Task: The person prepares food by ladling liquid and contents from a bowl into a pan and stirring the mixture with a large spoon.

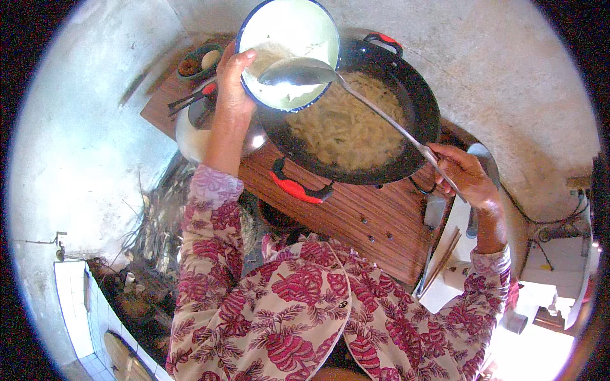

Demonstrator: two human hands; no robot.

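My left hand [237, 81] grips the left rim of a white enamel bowl with a blue edge [290, 102], its thumb on the inside wall. The bowl is raised over the upper left part of a dark wok [421, 114]. My right hand [462, 174] holds the handle of a long metal ladle [298, 71], whose head is at the bowl's opening. Some brownish matter shows in the bowl beside the ladle. In the wok lie pale strips of food in liquid [357, 124]; the bowl hides part of them.
The wok, with red and black handles [298, 188], stands on a wood-grain surface [376, 209]. At the left are a shiny rounded metal vessel [190, 138] and a small dish [198, 62] holding an egg-like item. Chopsticks [441, 262] lie at right; dry brushwood [159, 224] is at lower left.
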